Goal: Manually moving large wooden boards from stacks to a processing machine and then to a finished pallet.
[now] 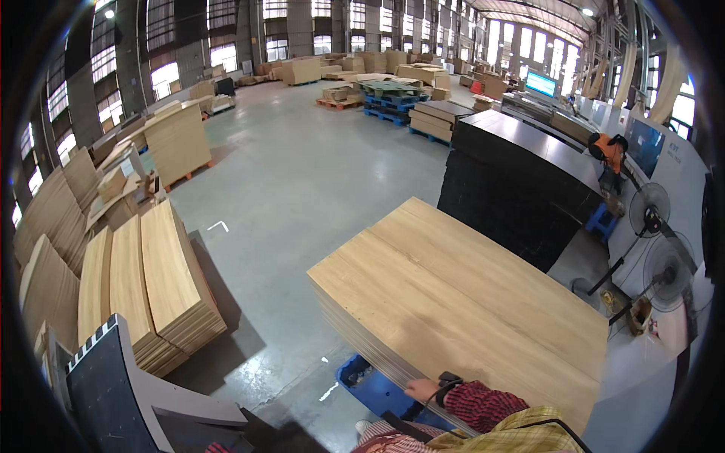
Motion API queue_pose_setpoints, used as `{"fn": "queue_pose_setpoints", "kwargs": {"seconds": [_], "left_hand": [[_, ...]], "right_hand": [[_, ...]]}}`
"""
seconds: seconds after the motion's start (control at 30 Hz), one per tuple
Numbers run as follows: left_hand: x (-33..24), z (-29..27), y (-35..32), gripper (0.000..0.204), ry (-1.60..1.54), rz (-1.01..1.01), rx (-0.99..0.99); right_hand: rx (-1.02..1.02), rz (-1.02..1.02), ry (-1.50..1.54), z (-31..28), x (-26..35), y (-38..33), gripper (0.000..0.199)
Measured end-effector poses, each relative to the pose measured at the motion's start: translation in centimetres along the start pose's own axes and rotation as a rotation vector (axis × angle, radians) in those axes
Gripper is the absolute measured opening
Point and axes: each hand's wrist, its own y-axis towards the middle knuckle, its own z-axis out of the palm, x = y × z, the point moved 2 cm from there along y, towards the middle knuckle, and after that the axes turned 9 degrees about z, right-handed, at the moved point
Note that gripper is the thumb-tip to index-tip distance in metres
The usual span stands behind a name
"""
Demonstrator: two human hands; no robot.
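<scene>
My right hand [421, 389], with a dark band at the wrist and a red checked cuff, is at the near left edge of a stack of light wood-grain panels [453, 283]. Its fingers are bent over the edge of the top panel; their undersides are hidden. Of my left arm only a scrap of red sleeve [217, 448] shows at the lower rim, and the left hand is out of sight. Below the panel edge, next to my right hand, stands a blue plastic bin [381, 390] with small bits inside.
A tall black stack [498, 196] stands behind the panels. More wood panels [170, 264] lie at left, beside a dark machine part [109, 392]. Fans [664, 272] and a person in orange [608, 151] are at right. Grey floor [287, 174] stretches between the stacks.
</scene>
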Motion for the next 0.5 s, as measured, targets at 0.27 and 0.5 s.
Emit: {"fn": "queue_pose_setpoints", "kwargs": {"seconds": [0.27,0.5], "left_hand": [[1.6,-8.3,7.5,0.009,-0.208,-0.055,0.246],[-0.7,-17.1,7.0,0.007,-0.367,0.124,0.175]], "right_hand": [[0.272,0.047,0.239,3.3,6.0,2.9,0.036],[0.239,0.129,0.228,6.6,8.8,8.5,0.037]]}}
